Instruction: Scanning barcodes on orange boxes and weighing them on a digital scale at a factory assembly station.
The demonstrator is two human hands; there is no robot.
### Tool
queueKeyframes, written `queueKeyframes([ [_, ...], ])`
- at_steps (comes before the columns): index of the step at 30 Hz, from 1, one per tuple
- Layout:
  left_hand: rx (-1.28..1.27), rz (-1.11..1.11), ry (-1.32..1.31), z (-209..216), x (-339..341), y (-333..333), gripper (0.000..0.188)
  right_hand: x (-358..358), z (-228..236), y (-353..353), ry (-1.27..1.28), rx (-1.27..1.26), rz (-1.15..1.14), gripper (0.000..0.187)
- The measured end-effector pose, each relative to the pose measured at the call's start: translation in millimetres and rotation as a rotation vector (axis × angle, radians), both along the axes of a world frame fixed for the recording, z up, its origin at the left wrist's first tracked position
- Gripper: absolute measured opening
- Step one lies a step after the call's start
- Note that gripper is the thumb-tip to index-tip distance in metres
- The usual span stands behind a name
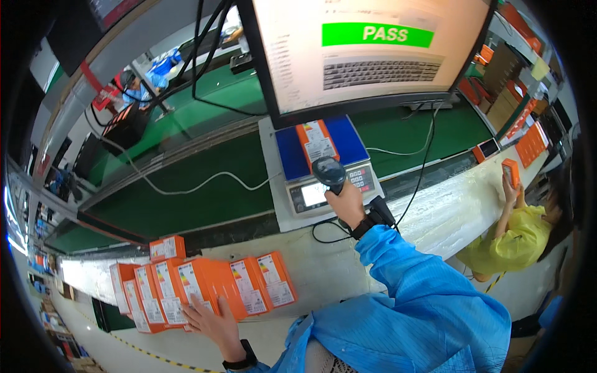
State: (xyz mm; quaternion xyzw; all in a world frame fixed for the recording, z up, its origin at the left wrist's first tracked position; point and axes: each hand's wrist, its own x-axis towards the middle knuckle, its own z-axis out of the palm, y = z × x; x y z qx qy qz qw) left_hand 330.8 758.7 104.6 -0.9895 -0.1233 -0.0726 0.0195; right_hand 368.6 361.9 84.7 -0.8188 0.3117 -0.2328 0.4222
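Observation:
My right hand (346, 204) grips a dark handheld barcode scanner (329, 172) and points it at an orange box (317, 143) that lies on the blue platform of a weighing scale (348, 143). My left hand (208, 316) rests with spread fingers on the near edge of a row of several orange boxes (211, 283) with white labels, lying on the pale work surface. Both arms wear blue sleeves, and a dark band sits on each wrist.
A large monitor (367, 50) with a green banner hangs over the scale. Cables run across the green conveyor belt (205, 180). On the right a person in yellow (519, 236) holds up an orange box. More orange boxes stack at the far right.

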Motion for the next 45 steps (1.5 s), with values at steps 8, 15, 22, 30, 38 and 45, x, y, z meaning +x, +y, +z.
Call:
queueKeyframes([
  [8,-0.067,-0.135,0.071,40,-27,-8,0.075,-47,-68,31,0.348,-0.014,0.355,0.042],
  [15,-0.01,0.008,0.069,22,-31,-8,0.072,-92,-172,55,0.365,-0.007,0.416,0.058],
  [22,-0.269,0.034,0.132,39,-30,-15,0.08,-29,-51,18,0.035,-0.414,0.259,0.073],
  [30,-0.452,-0.085,-0.072,41,-29,-9,0.084,145,-23,-47,0.498,-0.405,-0.034,0.097],
  [38,-0.743,-0.507,-0.075,27,-18,-87,0.084,19,-10,-44,0.125,-0.159,0.341,0.096],
  [45,-0.815,-0.562,-0.065,4,78,-194,0.091,-174,43,-37,-0.11,0.141,0.345,0.092],
])
